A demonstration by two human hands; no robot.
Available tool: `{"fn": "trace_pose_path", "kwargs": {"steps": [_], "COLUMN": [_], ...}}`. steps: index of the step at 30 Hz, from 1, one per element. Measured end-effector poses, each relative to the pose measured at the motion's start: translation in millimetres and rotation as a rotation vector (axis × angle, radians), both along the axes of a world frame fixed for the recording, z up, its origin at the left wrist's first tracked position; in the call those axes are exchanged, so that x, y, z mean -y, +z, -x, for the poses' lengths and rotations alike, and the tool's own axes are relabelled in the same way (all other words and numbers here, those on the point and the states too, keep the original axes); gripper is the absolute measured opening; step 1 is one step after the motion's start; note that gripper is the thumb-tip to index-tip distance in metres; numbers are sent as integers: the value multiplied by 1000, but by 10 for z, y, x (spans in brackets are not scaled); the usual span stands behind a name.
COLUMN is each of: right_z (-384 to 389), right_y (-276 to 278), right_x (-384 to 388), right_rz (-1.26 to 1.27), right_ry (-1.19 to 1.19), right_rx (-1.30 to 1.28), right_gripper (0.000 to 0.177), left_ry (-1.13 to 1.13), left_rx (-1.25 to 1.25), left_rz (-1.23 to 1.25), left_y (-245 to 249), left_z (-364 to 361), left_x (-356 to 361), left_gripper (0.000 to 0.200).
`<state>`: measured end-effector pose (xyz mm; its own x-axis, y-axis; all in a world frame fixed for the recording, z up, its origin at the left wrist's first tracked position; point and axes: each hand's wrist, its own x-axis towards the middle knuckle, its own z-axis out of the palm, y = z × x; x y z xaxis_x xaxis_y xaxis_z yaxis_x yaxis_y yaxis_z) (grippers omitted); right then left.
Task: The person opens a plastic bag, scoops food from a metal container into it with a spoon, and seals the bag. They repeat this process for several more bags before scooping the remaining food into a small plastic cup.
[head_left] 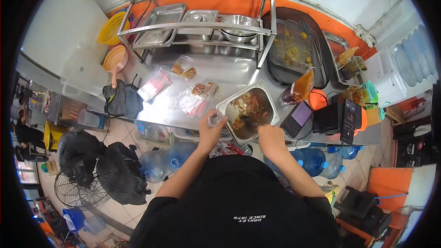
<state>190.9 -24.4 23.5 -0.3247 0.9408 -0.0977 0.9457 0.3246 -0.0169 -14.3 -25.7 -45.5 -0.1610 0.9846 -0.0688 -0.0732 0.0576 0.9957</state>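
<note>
A square steel food pan [269, 93] sits tilted at the table's front edge, with a chopped, reddish-brown food mix [250, 106] inside. At its left corner my left hand [210, 133] is closed round a small clear plastic bag [214, 119], held against the rim. My right hand [272, 140] makes a fist over the near right side of the pan. From it a dark spoon [248, 122] reaches down into the food; its handle is mostly hidden by the fingers. Left of the pan lie filled clear bags [205, 89] and a stack of flat plastic bags [192, 104].
A steel rack [197, 31] with pans and bowls stands behind. To the right are a large dark tray [294, 48], a bag of sauce [303, 85], a card terminal [297, 119] and a propped phone [350, 121]. Water jugs [313, 161] crowd below the table.
</note>
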Motion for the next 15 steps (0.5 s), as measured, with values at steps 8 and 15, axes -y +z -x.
{"fn": "trace_pose_path", "kwargs": {"steps": [8, 15], "right_z": [21, 46], "right_y": [26, -53], "right_x": [7, -206], "right_rz": [109, 31], "right_ry": [78, -72], "right_rx": [-33, -206], "right_gripper": [11, 16], "left_ry": [18, 4], "left_rx": [57, 78], "left_rz": [-30, 2], "left_y": [72, 52], "left_z": [-24, 4], "left_x": [-17, -54], "left_gripper": [16, 18]}}
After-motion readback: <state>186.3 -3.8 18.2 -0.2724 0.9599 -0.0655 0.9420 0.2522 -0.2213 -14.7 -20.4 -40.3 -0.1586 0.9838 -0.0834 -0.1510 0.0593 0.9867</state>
